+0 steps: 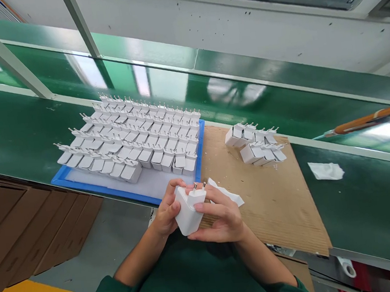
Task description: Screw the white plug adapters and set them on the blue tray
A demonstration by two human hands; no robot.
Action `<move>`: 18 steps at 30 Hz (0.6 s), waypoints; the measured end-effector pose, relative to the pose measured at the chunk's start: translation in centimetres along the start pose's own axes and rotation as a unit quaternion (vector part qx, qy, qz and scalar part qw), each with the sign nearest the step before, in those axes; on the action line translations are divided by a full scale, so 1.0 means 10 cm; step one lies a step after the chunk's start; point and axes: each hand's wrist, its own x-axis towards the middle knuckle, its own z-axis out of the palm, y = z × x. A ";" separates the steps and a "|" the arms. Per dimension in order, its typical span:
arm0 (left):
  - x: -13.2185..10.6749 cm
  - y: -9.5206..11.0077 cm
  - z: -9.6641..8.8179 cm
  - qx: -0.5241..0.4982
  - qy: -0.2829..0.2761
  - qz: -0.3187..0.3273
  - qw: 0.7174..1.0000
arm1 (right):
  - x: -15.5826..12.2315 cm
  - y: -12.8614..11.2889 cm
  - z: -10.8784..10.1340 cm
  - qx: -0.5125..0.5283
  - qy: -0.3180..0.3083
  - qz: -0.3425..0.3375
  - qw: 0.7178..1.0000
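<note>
I hold a white plug adapter (188, 211) between both hands in front of my body, its metal pins pointing up. My left hand (167, 211) grips its left side with the fingers curled. My right hand (221, 215) wraps the right side and also pinches a white cloth (228, 193) that sticks out past the fingers. Just beyond my hands lies a blue tray (98, 186) filled with rows of white adapters (134, 136), pins up.
A brown cardboard sheet (267, 203) lies on the green conveyor belt (368, 202), carrying a small cluster of adapters (255, 144). A crumpled white wipe (326, 171) rests on the belt to the right. An orange-handled tool (369, 119) pokes in at far right. Flattened cartons (22, 229) lie below left.
</note>
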 end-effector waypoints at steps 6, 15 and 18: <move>0.02 -0.01 -0.09 0.035 -0.055 -0.006 0.998 | -0.02 -0.01 0.00 -0.029 0.048 -0.013 0.998; -0.01 0.20 -0.29 0.072 -0.076 0.015 0.994 | -0.04 0.03 0.03 0.050 -0.011 0.033 0.998; -0.05 0.22 -0.31 0.059 -0.042 0.025 0.997 | -0.04 0.05 0.07 0.078 -0.025 0.067 0.994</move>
